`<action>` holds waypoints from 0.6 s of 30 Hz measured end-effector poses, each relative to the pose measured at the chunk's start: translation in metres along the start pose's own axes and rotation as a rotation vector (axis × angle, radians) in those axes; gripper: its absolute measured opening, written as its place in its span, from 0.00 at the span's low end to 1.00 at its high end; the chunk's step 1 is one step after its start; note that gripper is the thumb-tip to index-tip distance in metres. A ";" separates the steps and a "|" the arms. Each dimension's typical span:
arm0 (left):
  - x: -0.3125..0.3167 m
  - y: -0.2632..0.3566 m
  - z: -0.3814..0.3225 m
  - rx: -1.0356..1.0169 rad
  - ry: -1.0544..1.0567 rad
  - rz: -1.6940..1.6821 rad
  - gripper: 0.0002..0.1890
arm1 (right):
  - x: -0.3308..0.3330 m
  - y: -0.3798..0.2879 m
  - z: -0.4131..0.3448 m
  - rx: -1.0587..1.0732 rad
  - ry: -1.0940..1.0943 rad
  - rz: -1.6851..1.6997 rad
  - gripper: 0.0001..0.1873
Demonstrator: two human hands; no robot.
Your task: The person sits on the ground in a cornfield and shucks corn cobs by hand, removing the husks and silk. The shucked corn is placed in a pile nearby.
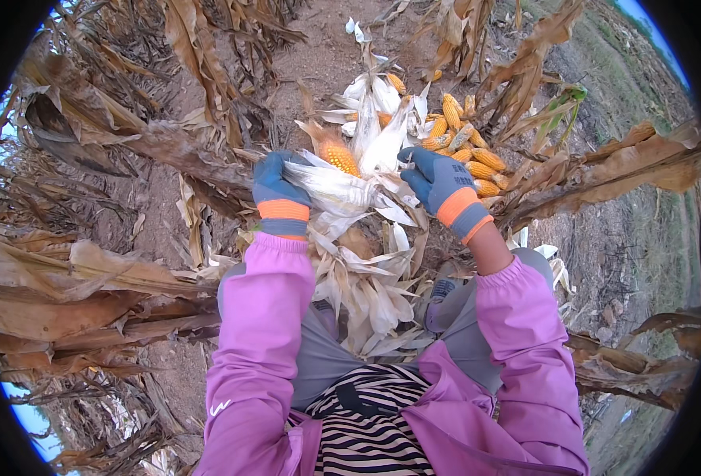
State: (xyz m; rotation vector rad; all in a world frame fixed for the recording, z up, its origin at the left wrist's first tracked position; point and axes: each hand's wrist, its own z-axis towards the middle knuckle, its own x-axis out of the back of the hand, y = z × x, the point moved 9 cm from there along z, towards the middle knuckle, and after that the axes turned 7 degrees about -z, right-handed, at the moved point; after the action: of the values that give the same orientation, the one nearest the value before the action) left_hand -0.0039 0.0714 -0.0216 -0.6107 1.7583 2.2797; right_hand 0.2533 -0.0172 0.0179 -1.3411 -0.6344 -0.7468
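My left hand (280,179), in a blue-grey coated work glove with an orange cuff, grips the pale dry husk (335,189) of a maize ear. Just above that husk, bare orange kernels and brown silk show on a maize ear (337,156). My right hand (438,178), gloved alike, has its fingers bent beside the white husk (389,146) of another ear. Whether those fingers pinch any husk cannot be told. Close by on its right lies a heap of husked orange maize cobs (466,140).
Stripped husks (374,285) lie between my shoes on the soil. More white husks (371,89) lie beyond my hands. Dry maize stalks and leaves (118,131) crowd the left, and long dry leaves (612,169) reach in from the right.
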 end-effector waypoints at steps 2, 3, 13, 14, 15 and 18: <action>-0.023 0.003 -0.009 0.137 -0.051 -0.199 0.08 | 0.016 -0.023 -0.002 0.192 0.197 -0.099 0.11; -0.031 0.001 -0.012 0.204 -0.075 -0.297 0.08 | 0.023 -0.036 -0.004 0.290 0.295 -0.147 0.11; -0.081 -0.001 -0.043 0.351 -0.311 -0.358 0.09 | -0.052 -0.010 0.006 -0.078 -0.005 0.269 0.30; -0.084 -0.004 -0.045 0.393 -0.331 -0.426 0.09 | -0.061 -0.005 0.005 -0.121 -0.045 0.311 0.33; -0.087 -0.005 -0.046 0.419 -0.349 -0.468 0.10 | -0.070 0.000 0.005 -0.164 -0.084 0.353 0.37; -0.089 -0.008 -0.047 0.469 -0.364 -0.519 0.10 | -0.091 0.011 0.005 -0.210 -0.075 0.550 0.41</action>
State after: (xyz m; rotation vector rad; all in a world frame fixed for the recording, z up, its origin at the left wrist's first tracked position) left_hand 0.0885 0.0369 0.0004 -0.4509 1.6280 1.4601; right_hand 0.2059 -0.0015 -0.0588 -1.6466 -0.2231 -0.3209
